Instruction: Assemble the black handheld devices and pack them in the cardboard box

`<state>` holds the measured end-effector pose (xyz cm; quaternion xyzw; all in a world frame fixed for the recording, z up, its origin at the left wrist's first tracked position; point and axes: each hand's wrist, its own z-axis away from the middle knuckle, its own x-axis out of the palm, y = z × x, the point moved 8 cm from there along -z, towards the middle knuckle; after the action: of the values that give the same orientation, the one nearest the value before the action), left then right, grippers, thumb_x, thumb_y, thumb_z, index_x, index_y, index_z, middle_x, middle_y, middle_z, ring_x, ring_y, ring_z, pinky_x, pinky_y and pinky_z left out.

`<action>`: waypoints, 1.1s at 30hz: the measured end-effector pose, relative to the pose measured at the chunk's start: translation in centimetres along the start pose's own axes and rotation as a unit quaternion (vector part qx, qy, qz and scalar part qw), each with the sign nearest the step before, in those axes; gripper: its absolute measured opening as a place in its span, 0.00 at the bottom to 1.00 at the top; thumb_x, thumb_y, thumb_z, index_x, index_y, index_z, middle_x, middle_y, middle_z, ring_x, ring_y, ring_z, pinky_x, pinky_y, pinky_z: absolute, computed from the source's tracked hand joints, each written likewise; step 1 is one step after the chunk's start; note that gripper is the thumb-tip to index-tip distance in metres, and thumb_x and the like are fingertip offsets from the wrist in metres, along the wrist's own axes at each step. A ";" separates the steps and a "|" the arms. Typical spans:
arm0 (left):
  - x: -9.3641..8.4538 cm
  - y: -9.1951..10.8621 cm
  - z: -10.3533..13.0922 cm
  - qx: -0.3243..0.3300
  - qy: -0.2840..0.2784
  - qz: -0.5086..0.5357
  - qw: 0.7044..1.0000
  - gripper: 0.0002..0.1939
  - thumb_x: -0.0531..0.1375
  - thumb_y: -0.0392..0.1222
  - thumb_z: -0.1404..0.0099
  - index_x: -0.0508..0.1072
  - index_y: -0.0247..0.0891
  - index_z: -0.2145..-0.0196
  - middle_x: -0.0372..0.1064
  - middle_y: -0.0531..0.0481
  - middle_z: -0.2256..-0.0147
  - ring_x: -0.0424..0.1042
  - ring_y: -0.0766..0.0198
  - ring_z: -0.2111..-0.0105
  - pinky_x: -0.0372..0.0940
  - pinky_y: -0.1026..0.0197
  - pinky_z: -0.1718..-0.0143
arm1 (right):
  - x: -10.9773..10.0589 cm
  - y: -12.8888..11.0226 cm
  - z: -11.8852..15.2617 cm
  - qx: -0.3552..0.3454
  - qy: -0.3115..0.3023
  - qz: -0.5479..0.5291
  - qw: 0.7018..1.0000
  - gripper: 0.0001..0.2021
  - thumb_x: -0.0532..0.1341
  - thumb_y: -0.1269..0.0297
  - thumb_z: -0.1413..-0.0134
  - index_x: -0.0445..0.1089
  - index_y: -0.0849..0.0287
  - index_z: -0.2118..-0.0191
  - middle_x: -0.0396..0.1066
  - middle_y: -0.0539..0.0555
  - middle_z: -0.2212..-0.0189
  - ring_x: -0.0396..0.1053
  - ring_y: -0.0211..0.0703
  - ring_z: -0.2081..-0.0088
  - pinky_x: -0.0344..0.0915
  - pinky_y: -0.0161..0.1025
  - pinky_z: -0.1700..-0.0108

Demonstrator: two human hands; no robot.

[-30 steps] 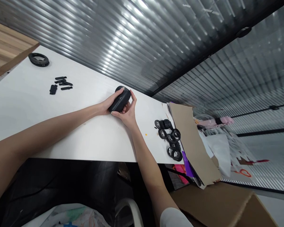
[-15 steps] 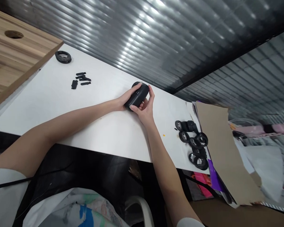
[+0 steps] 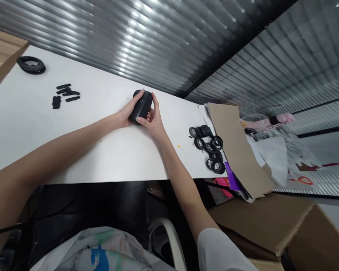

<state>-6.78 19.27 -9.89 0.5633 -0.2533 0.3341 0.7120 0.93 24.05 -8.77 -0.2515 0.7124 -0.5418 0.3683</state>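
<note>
A black cylinder (image 3: 141, 108) with small pale marks on its side is tilted between my two hands over the white table (image 3: 115, 154). My left hand (image 3: 129, 111) wraps its left side, thumb along the top. On the right side, my right hand (image 3: 156, 119) grips it with the thumb near its lower end and a finger at the far end. Some of my fingers are hidden behind it. To the left lie several small flat black pieces (image 3: 68, 92) and, farther off, black rings (image 3: 31, 65).
Several black rings (image 3: 210, 146) and other black parts are grouped at the table's right end. Beside them leans a brown cardboard sheet (image 3: 231, 146). An open cardboard box (image 3: 271, 222) stands at lower right. A corrugated metal wall (image 3: 107, 37) borders the far edge.
My view has turned to the right, so the table and its things appear farther left. Both hands keep their hold on the black cylinder, with little change in grip.
</note>
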 end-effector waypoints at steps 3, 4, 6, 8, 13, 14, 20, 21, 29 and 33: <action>0.2 0.2 0.2 -0.001 -0.001 0.010 1.000 0.35 0.62 0.78 0.28 0.80 0.38 0.57 0.74 0.45 0.74 0.79 0.55 0.72 0.75 0.57 0.67 | -0.2 -0.1 0.2 -0.004 0.020 0.017 1.000 0.74 0.78 0.25 0.59 0.34 0.35 0.16 0.69 0.59 0.32 0.75 0.65 0.37 0.81 0.63 0.39; 0.1 0.3 0.2 -0.001 0.001 0.020 1.000 0.36 0.63 0.78 0.29 0.80 0.38 0.56 0.73 0.45 0.74 0.79 0.54 0.71 0.75 0.56 0.66 | -0.4 -0.4 0.3 -0.010 0.035 0.029 0.999 0.72 0.78 0.26 0.58 0.36 0.34 0.16 0.67 0.59 0.31 0.73 0.66 0.35 0.81 0.63 0.39; -0.2 0.7 0.1 0.002 0.008 0.044 0.999 0.37 0.64 0.79 0.31 0.79 0.37 0.54 0.73 0.46 0.74 0.79 0.55 0.70 0.76 0.56 0.65 | -1.2 -1.3 0.7 -0.032 0.077 0.064 0.994 0.65 0.77 0.28 0.53 0.44 0.35 0.17 0.63 0.59 0.30 0.66 0.69 0.30 0.81 0.64 0.39; -0.5 1.3 0.2 0.010 0.020 0.069 0.997 0.37 0.64 0.79 0.31 0.78 0.37 0.54 0.73 0.47 0.73 0.78 0.56 0.70 0.76 0.57 0.64 | -1.7 -2.8 1.4 -0.058 0.123 0.100 0.986 0.53 0.74 0.30 0.45 0.54 0.37 0.20 0.63 0.60 0.31 0.63 0.70 0.28 0.80 0.66 0.40; -0.6 1.7 0.7 -0.005 0.058 0.093 0.994 0.36 0.55 0.77 0.24 0.77 0.37 0.60 0.72 0.46 0.74 0.75 0.59 0.73 0.75 0.59 0.70 | 6.1 -6.3 4.7 -0.148 -0.035 0.166 0.974 0.34 0.68 0.28 0.37 0.75 0.43 0.36 0.76 0.61 0.47 0.73 0.64 0.42 0.79 0.63 0.45; -0.6 1.6 0.7 -0.007 0.058 0.094 0.994 0.36 0.54 0.77 0.23 0.76 0.37 0.61 0.72 0.45 0.73 0.75 0.59 0.73 0.75 0.59 0.70 | 9.4 -6.9 6.1 -0.184 -0.104 0.189 0.959 0.32 0.66 0.28 0.35 0.76 0.44 0.38 0.78 0.60 0.49 0.75 0.61 0.45 0.78 0.60 0.46; -1.7 1.5 -1.0 0.010 0.023 0.095 0.995 0.37 0.53 0.77 0.23 0.75 0.37 0.62 0.76 0.43 0.70 0.78 0.60 0.70 0.78 0.57 0.64 | 24.2 -8.1 12.5 -0.345 -0.260 0.348 0.832 0.20 0.53 0.47 0.17 0.78 0.52 0.45 0.83 0.56 0.49 0.78 0.46 0.51 0.72 0.42 0.50; -2.0 1.4 -1.3 0.005 0.024 0.092 0.995 0.37 0.55 0.78 0.24 0.76 0.38 0.61 0.76 0.43 0.70 0.78 0.59 0.70 0.79 0.57 0.64 | 25.1 -8.1 12.7 -0.350 -0.256 0.369 0.822 0.17 0.53 0.52 0.16 0.78 0.52 0.47 0.83 0.54 0.50 0.78 0.45 0.52 0.71 0.41 0.51; -2.3 2.1 0.4 0.011 0.075 0.120 0.990 0.34 0.59 0.77 0.26 0.73 0.39 0.60 0.76 0.44 0.70 0.79 0.58 0.71 0.78 0.57 0.67 | 19.5 -9.2 10.5 -0.274 -0.256 0.451 0.810 0.11 0.58 0.68 0.20 0.79 0.50 0.47 0.83 0.51 0.59 0.78 0.42 0.56 0.68 0.38 0.53; -1.9 2.5 1.4 0.030 0.073 0.103 0.992 0.33 0.57 0.75 0.23 0.72 0.38 0.60 0.74 0.45 0.69 0.76 0.60 0.72 0.78 0.59 0.66 | 10.9 -8.6 9.5 -0.141 -0.164 0.448 0.868 0.12 0.56 0.62 0.18 0.77 0.54 0.53 0.80 0.53 0.65 0.76 0.45 0.61 0.67 0.42 0.53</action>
<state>-9.87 17.89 -9.33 0.5292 -0.2475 0.4533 0.6732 1.63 7.75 -4.60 -0.0399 0.7467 -0.1635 0.6436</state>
